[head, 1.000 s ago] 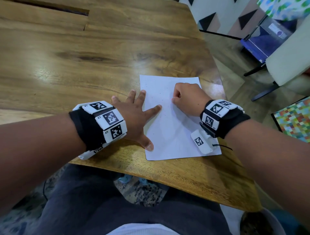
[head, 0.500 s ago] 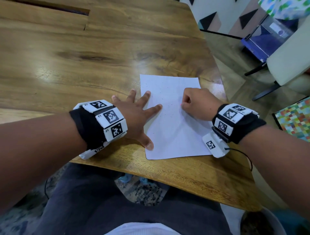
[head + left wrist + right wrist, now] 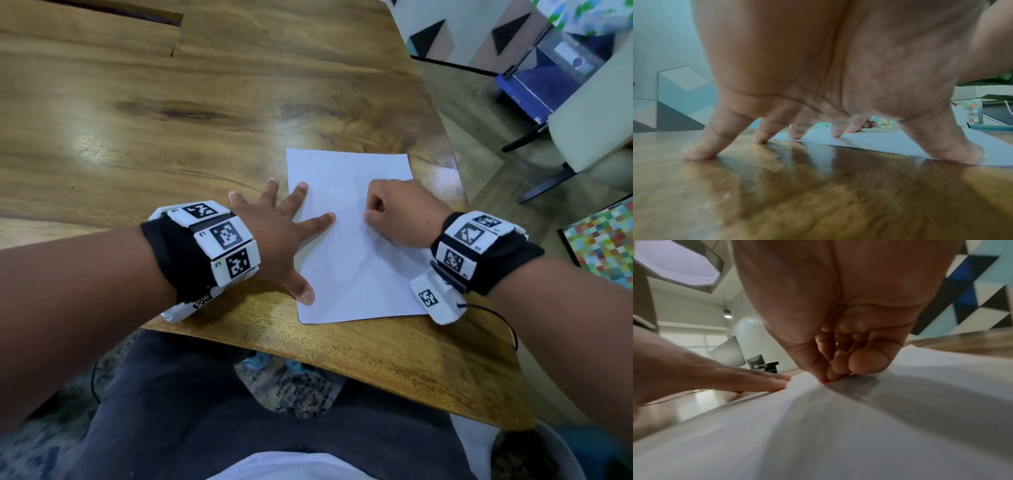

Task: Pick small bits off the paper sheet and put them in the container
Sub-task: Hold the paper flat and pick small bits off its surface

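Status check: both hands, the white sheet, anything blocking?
Left hand spread flat, pinning white paper sheet on wooden table. Right hand curled, fingertips pinching at sheet; bit not discernible. Container not in view. Nothing blocking.

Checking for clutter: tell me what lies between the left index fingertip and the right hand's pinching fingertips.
Head view: only paper sheet with tiny dark specks between left hand and right hand.
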`<state>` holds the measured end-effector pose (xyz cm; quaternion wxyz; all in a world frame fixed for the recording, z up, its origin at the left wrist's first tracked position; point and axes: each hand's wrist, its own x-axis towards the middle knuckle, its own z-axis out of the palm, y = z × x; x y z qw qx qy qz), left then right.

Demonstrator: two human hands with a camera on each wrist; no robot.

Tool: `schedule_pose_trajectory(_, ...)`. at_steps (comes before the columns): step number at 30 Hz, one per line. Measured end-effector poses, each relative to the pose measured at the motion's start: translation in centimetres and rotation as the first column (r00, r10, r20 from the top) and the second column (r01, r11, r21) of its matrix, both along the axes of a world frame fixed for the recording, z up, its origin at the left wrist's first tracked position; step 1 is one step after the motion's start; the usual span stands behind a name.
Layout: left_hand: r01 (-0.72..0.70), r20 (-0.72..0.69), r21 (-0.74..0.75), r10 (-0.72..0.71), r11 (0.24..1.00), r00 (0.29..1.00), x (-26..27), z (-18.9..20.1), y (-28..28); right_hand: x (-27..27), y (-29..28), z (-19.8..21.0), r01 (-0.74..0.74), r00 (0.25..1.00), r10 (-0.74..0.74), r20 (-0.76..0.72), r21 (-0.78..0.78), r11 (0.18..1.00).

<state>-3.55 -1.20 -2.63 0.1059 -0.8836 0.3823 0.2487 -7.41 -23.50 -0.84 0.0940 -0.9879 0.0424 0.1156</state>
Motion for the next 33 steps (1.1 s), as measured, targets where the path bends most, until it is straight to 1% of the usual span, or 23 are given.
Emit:
schedule_pose_trajectory(3, -0.007, -0.016, -0.008, 0.007, 1.0, 1.0, 0.0, 0.1, 0.0, 0.8, -1.0, 0.0, 0.064, 0.998, -0.064, 0.008, -0.025, 0.998)
schedule_pose_trajectory(5, -0.012, -0.018, -0.012, 0.012, 1.0, 1.0, 0.0, 0.0, 0.0, 0.2, -0.3, 0.1, 0.04, 0.999, -0.04, 0.009, -0.024, 0.999)
schedule_pose_trajectory(7, -0.018, -0.022, -0.015, 0.017, 1.0, 1.0, 0.0, -0.1, -0.1, -1.3, 1.0, 0.3, -0.024, 0.999, 0.024, -0.024, 0.007, 1.0)
schedule_pose_trajectory(10, -0.01, -0.016, -0.017, 0.01, 1.0, 1.0, 0.0, -0.2, -0.2, -3.7, 3.1, 0.5, -0.204, 0.974, 0.209, -0.09, 0.061, 0.977)
schedule_pose_trajectory(11, -0.004, -0.013, -0.018, 0.004, 1.0, 1.0, -0.1, -0.1, -0.2, -4.0, 3.4, 0.6, -0.237, 0.966, 0.242, -0.094, 0.07, 0.969)
schedule_pose_trajectory(12, 0.0, -0.012, -0.017, 0.0, 1.0, 1.0, -0.1, 0.0, -0.2, -3.9, 3.1, 0.6, -0.234, 0.967, 0.24, -0.09, 0.074, 0.969)
schedule_pose_trajectory(14, 0.009, -0.007, -0.004, -0.009, 1.0, 1.0, -0.1, 0.2, -0.2, -2.8, 1.7, 0.5, -0.145, 0.985, 0.15, -0.081, 0.056, 0.988)
schedule_pose_trajectory(17, 0.031, 0.016, 0.01, -0.031, 0.999, 0.999, -0.2, 0.6, -0.6, -0.9, -0.8, 0.2, -0.027, 1.0, 0.027, -0.012, 0.004, 1.0)
schedule_pose_trajectory(19, 0.044, 0.026, 0.021, -0.045, 0.999, 0.999, -0.2, 0.6, -0.8, -0.5, -1.3, 0.1, -0.003, 1.0, 0.003, 0.011, -0.02, 1.0)
schedule_pose_trajectory(21, 0.046, 0.024, 0.029, -0.046, 0.999, 0.999, -0.1, 0.6, -0.9, -1.1, -0.8, 0.0, -0.016, 1.0, 0.016, 0.0, -0.003, 1.0)
schedule_pose_trajectory(23, 0.044, 0.019, 0.038, -0.045, 0.998, 0.999, 0.0, 0.6, -1.0, -2.5, 0.5, 0.3, -0.083, 0.996, 0.084, -0.028, 0.015, 0.996)
schedule_pose_trajectory(27, 0.047, 0.009, 0.048, -0.048, 0.998, 0.999, 0.0, 0.6, -1.2, -5.3, 3.1, 0.2, -0.308, 0.949, 0.311, -0.05, 0.061, 0.949)
schedule_pose_trajectory(29, 0.05, 0.009, 0.05, -0.051, 0.998, 0.999, 0.0, 0.6, -1.1, -5.6, 3.2, 0.2, -0.34, 0.936, 0.346, -0.059, 0.088, 0.936)
schedule_pose_trajectory(31, 0.048, 0.003, 0.051, -0.048, 0.998, 0.999, 0.1, 0.5, -1.0, -4.7, 2.3, 0.0, -0.272, 0.958, 0.278, -0.068, 0.081, 0.959)
schedule_pose_trajectory(33, 0.049, 0.002, 0.049, -0.049, 0.998, 0.999, 0.1, 0.5, -1.0, -3.3, 0.8, -0.1, -0.137, 0.99, 0.139, -0.035, 0.037, 0.99)
